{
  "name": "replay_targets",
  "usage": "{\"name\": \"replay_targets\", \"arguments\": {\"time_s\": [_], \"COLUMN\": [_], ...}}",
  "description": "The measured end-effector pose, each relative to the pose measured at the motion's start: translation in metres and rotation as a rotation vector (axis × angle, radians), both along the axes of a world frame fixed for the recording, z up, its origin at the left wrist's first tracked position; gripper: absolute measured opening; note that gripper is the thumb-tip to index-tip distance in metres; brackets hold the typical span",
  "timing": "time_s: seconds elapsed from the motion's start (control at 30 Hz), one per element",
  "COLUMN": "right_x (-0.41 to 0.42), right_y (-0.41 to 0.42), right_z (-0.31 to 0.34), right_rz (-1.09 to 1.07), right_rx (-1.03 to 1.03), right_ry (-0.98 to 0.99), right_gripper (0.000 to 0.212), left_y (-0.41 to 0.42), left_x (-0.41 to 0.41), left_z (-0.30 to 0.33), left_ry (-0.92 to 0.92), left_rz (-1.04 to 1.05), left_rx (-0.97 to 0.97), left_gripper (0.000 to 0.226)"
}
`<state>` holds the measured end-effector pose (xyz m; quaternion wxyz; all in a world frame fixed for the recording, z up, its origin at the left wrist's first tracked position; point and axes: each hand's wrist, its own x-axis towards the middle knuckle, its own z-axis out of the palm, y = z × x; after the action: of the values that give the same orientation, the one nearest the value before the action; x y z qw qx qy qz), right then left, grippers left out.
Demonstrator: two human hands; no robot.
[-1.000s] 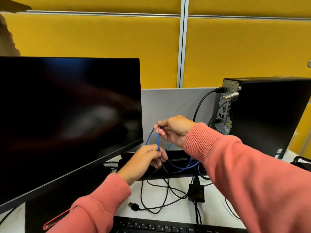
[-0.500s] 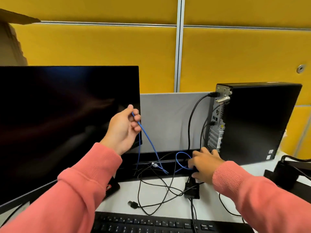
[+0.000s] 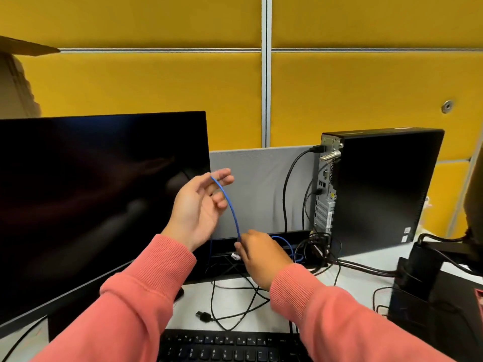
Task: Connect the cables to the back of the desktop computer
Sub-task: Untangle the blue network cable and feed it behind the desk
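Head view: the left hand is raised in front of the monitor, fingers loosely spread, the blue cable draped over its fingertips. The right hand pinches the cable lower down, just above its clear plug. The desktop computer stands upright toward the desk's right far edge, black cables already plugged into its back. A keyboard lies at the near edge.
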<state>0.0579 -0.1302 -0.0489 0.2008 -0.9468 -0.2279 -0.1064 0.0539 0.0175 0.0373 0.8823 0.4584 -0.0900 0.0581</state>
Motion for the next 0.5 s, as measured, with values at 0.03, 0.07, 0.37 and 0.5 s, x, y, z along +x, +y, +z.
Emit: {"name": "replay_targets", "arguments": {"time_s": [0.03, 0.07, 0.37, 0.5], "right_x": [-0.002, -0.004, -0.013, -0.008], "right_y": [-0.001, -0.002, 0.011, 0.011], "right_z": [0.003, 0.008, 0.107, 0.162], "right_rz": [0.003, 0.014, 0.117, 0.213], "right_rx": [0.029, 0.076, 0.561, 0.806], "right_ry": [-0.053, -0.104, -0.016, 0.111], "right_gripper": [0.032, 0.032, 0.038, 0.043], "left_y": [0.005, 0.009, 0.004, -0.002], "left_x": [0.001, 0.000, -0.009, -0.008], "left_z": [-0.009, -0.018, -0.074, -0.063], "left_ry": [-0.012, -0.018, -0.124, -0.226], "left_rz": [0.039, 0.076, -0.078, 0.139], "left_rx": [0.104, 0.219, 1.148, 1.139], "left_gripper": [0.042, 0.043, 0.021, 0.032]}}
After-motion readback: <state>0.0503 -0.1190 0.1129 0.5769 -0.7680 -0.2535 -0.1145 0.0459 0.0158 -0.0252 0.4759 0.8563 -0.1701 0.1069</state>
